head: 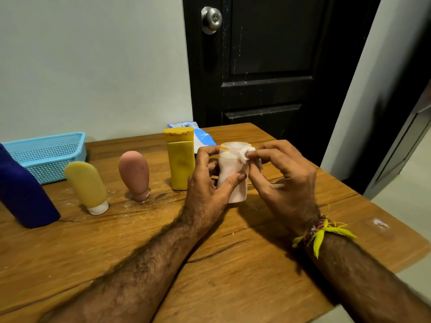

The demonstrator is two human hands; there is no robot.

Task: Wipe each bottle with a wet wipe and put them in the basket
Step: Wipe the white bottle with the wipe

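Five bottles show on the brown wooden table point(233, 276), along with one basket, one wipe packet and one wipe in use. At the left edge of the frame stands a tall dark blue plastic bottle point(23, 192); to its right a pale yellow squeeze tube point(87, 186) stands on its white cap, then a pink rounded squeeze tube point(135, 174) also stands cap-down, then an upright mustard-yellow flip-top bottle point(180, 159). The fifth, a small pale pink plastic bottle with a whitish cap point(233, 178), sits at the centre of the frame, upright, its base at or just above the tabletop; which one cannot be told. It is smooth, slightly waisted, with an orange band under the cap. The left hand point(210, 190) grips its body, thumb across the front and fingers curled round the far side. The right hand point(284, 183) pinches a small crumpled white wet wipe point(247, 153) between fingertips and presses it to the cap's right edge. Both hands meet on this bottle. The light blue perforated plastic basket point(46, 152) lies at the middle left, behind the blue bottle and yellow tube. A blue and white wipe packet point(200, 136) lies behind the mustard bottle.
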